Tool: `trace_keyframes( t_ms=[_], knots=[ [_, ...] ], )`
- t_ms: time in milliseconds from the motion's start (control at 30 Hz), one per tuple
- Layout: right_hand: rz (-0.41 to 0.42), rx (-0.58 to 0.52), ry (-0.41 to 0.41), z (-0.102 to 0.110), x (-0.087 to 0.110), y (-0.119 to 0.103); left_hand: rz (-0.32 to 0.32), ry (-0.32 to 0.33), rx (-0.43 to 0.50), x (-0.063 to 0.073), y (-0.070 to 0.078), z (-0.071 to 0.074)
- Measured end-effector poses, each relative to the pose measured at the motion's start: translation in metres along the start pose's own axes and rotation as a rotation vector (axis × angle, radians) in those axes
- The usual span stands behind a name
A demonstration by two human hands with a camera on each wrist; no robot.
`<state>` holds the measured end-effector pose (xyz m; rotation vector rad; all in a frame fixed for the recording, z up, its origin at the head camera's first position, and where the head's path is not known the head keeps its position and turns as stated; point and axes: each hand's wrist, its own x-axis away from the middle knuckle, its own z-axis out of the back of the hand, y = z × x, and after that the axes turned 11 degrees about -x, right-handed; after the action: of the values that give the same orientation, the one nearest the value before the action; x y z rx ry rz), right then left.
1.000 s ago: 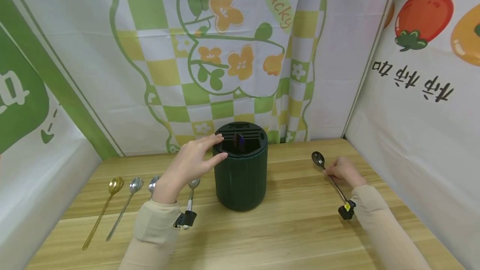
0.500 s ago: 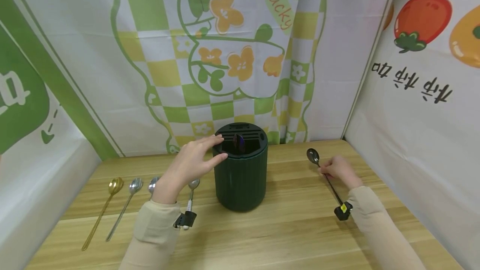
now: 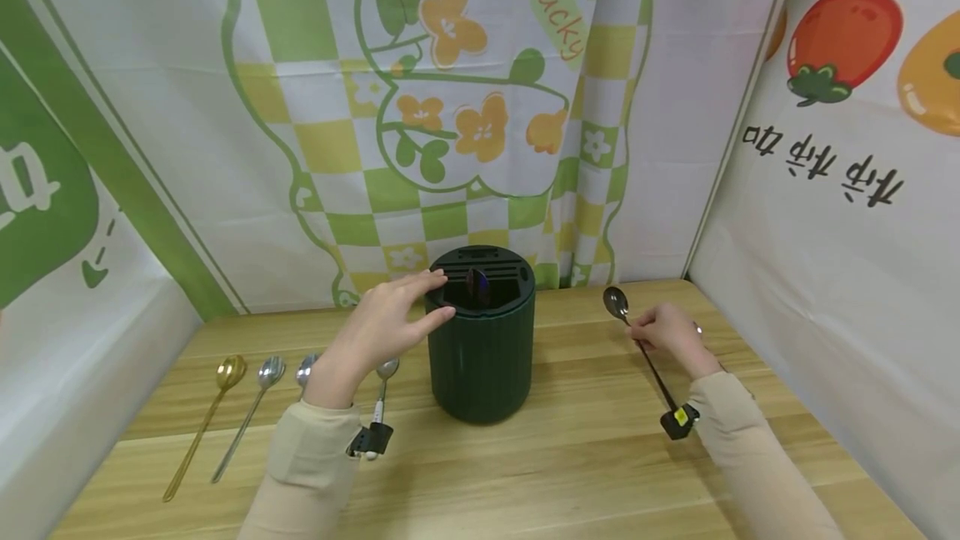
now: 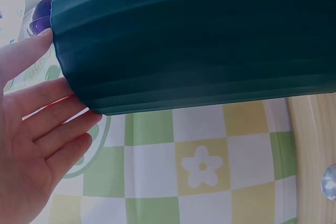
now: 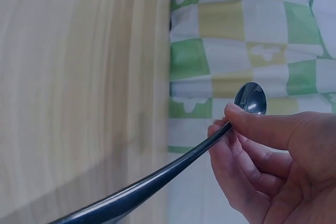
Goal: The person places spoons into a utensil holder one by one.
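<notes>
A dark, long-handled spoon (image 3: 616, 301) is pinched between the thumb and fingers of my right hand (image 3: 670, 338), below its bowl. In the right wrist view the handle of this spoon (image 5: 173, 166) slants down to the left, and its bowl shows just past my thumb. My left hand (image 3: 375, 327) rests with extended fingers at the rim of a ribbed dark green utensil holder (image 3: 482, 373). A shiny purple piece, like a spoon's bowl (image 4: 41, 17), sticks up from the holder's opening; its lower part is hidden inside.
On the wooden table (image 3: 570, 473), left of the holder, lie a gold spoon (image 3: 230, 371) and a silver utensil (image 3: 272, 370). Another silver one (image 3: 306, 367) is partly hidden by my left wrist, and a spoon (image 3: 387, 368) lies beside the holder. A checked curtain (image 3: 337, 148) hangs behind.
My right hand has moved left with the dark spoon, and the spoon's bowl has risen slightly. My left hand and the holder have stayed in place.
</notes>
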<state>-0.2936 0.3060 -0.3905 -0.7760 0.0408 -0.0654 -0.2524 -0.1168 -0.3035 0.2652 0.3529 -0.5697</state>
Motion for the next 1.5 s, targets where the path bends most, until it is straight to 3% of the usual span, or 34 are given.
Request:
trace_keyframes(
  t_ms=[800, 1500],
  knots=[
    [0.082, -0.107, 0.031, -0.001, 0.004, -0.046, -0.004, 0.018, 0.010, 0.000, -0.001, -0.002],
    [0.121, -0.182, 0.042, -0.001, 0.009, -0.066, 0.000, 0.014, 0.018, 0.000, -0.002, -0.003]
  ],
)
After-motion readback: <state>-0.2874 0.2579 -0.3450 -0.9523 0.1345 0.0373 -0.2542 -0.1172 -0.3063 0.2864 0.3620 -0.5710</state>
